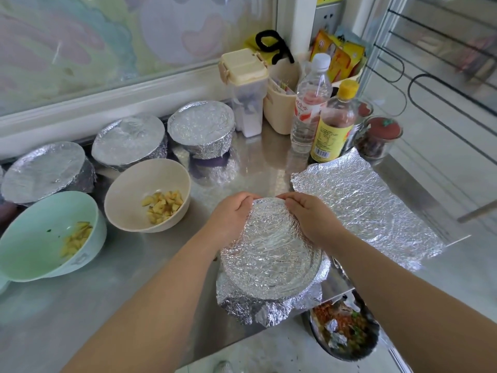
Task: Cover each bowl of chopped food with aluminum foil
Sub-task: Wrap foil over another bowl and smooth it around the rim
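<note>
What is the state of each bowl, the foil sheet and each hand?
Front bowl: foil-covered, held.
Three back bowls: foil-covered.
Cream bowl: uncovered.
Green bowl: uncovered.
Foil sheet: lying flat, loose.
Left hand: grips front bowl's rim.
Right hand: grips front bowl's rim.

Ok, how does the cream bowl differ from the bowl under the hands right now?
The cream bowl is uncovered, its chopped pieces showing; the bowl under the hands is foil-wrapped, contents hidden. The cream bowl sits untouched, while the left hand and right hand grip the other's far rim. Both sit on the steel counter.
</note>
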{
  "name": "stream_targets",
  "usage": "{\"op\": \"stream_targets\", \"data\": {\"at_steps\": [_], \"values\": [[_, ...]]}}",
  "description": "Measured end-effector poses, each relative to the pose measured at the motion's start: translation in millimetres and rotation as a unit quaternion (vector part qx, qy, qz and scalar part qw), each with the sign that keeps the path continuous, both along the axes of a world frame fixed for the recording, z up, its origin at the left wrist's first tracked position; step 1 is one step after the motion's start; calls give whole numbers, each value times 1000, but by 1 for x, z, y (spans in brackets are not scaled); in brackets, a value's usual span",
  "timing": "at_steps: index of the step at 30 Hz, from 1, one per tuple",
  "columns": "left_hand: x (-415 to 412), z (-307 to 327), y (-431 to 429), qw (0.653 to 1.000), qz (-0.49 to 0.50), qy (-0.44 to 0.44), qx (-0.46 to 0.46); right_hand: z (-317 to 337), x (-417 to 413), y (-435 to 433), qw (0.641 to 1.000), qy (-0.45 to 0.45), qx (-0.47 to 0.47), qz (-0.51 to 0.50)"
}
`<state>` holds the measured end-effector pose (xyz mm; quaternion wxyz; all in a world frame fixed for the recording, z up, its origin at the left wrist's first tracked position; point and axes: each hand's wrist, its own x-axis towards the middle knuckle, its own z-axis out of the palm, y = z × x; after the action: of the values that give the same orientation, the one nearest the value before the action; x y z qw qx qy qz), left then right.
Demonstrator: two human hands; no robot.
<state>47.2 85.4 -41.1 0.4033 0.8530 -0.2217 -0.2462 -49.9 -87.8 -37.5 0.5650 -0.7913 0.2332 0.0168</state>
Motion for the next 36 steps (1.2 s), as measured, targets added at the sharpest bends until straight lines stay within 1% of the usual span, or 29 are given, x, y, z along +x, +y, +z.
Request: {"op": "stream_targets", "data": {"at_steps": [3, 5, 7, 9, 10, 12, 14, 16, 21, 25, 32, 34, 35, 36], "values": [[-2, 5, -1, 1000, -5, -21, 7, 1, -2, 2, 1000, 5, 25, -14], [-10, 13, 2, 998, 30, -60, 1, 2, -6, 6, 998, 4, 48, -38], [-29, 23, 11, 986, 126, -108, -25, 5, -13, 9, 996, -8, 36, -76], [-63, 29, 20, 958, 245, -124, -85, 8, -22, 12, 991, -45, -8, -124], [-82, 29, 22, 942, 294, -116, -115, 9, -26, 15, 989, -60, -22, -136], [-114, 21, 20, 916, 362, -74, -155, 5, -32, 23, 989, -69, -29, -127], [-132, 11, 14, 891, 417, -11, -180, -4, -36, 32, 992, -57, -32, -110], [-136, 4, 8, 868, 455, 44, -195, -12, -37, 35, 992, -39, -32, -119], [-133, -20, 6, 836, 493, 76, -230, -10, -42, 31, 989, -10, 23, -147], [-132, -21, 5, 817, 505, 92, -261, -9, -42, 32, 985, -8, 52, -167], [-130, -15, 0, 765, 533, 141, -332, -8, -42, 33, 982, -1, 62, -180], [-128, -12, 1, 766, 528, 149, -336, -6, -43, 36, 982, -8, 58, -182], [-123, -11, 4, 776, 519, 148, -327, -8, -43, 38, 980, -14, 60, -191], [-115, -11, 8, 795, 499, 146, -313, -10, -43, 40, 976, -19, 65, -208]]}}
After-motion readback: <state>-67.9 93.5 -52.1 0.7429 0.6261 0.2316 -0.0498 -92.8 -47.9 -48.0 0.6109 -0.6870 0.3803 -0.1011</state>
